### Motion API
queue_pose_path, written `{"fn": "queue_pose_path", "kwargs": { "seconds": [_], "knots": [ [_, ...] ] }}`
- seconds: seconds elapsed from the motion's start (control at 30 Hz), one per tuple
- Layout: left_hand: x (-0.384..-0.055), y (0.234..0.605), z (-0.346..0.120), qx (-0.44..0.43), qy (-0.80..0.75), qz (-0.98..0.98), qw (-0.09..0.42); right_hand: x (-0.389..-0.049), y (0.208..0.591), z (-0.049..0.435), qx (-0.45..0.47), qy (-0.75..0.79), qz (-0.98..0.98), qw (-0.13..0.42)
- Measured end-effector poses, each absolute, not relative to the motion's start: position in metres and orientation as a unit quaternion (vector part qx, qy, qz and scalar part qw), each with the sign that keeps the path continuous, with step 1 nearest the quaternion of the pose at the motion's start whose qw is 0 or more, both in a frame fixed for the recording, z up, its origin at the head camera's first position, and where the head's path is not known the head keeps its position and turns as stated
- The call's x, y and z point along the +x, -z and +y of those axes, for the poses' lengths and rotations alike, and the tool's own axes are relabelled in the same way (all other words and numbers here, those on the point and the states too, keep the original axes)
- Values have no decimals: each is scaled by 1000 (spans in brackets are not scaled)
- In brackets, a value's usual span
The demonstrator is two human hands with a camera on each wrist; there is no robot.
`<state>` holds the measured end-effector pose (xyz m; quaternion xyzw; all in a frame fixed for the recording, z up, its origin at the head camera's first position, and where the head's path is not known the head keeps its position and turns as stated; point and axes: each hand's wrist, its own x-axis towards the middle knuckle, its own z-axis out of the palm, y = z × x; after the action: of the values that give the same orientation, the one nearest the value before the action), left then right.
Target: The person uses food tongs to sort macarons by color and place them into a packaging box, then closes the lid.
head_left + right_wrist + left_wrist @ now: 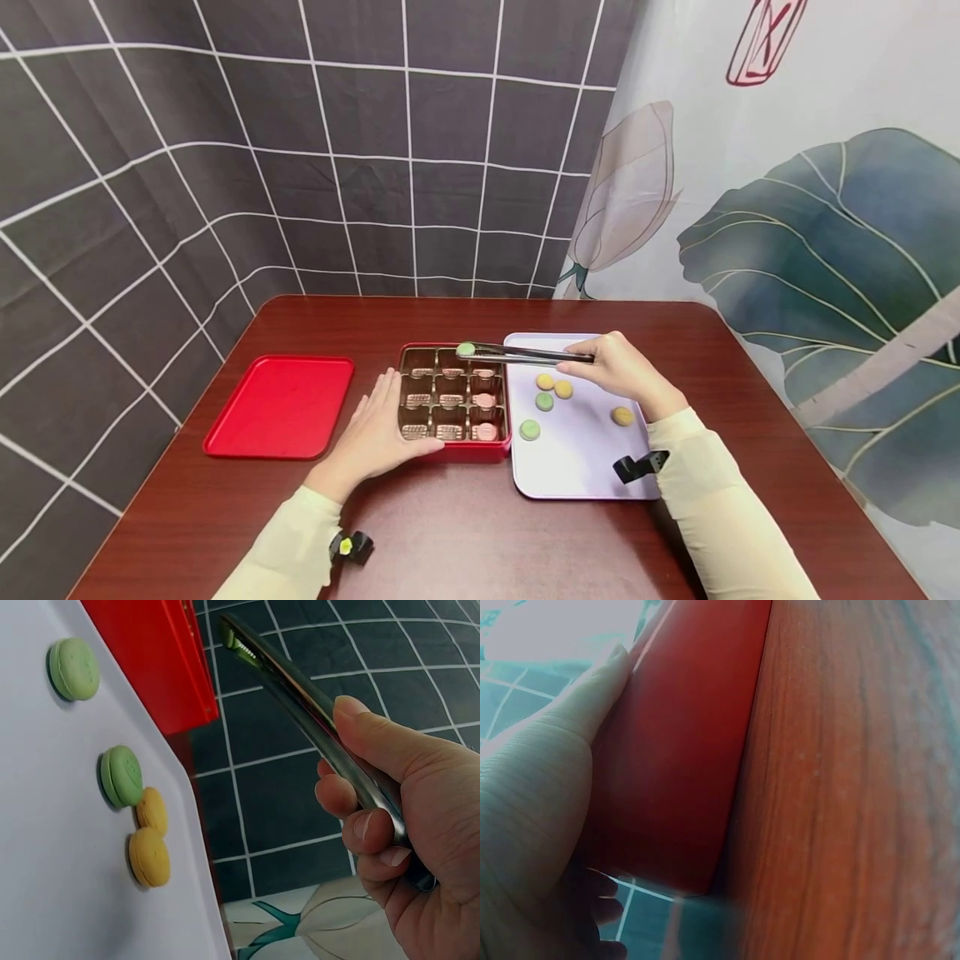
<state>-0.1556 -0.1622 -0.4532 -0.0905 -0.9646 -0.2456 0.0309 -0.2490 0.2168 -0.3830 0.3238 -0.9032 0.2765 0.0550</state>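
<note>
It's a draped-off workspace — checked cloth (375,117), floral curtain (810,242), brown table (435,525).

The head view is bright, with sheen on the surface (442,525) and curved distortion at left. Glare whitens the hazy left wrist view's upper left; the dimmer right wrist view shows soft shadow beside a green macaron (76,669).

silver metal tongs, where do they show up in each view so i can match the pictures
Head: the silver metal tongs show just below centre, reaching right into the right hand.
Left wrist: not in the picture.
Right wrist: the tongs slant from top centre toward the lower right.
Shared landmark: the red rectangular box, in all three views.
</note>
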Motion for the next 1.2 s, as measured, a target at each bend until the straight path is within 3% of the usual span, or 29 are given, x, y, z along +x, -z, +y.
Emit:
{"fn": "queue_pose_path", "kwargs": {
  "seconds": [0.43,1.2],
  "knots": [
    [-156,455,-162,-87,239,-966,40,-258,386,200,324,-264,-908,25],
    [-156,455,-161,-85,244,-965,40,-271,370,179,369,-190,-910,20]
  ]
}}
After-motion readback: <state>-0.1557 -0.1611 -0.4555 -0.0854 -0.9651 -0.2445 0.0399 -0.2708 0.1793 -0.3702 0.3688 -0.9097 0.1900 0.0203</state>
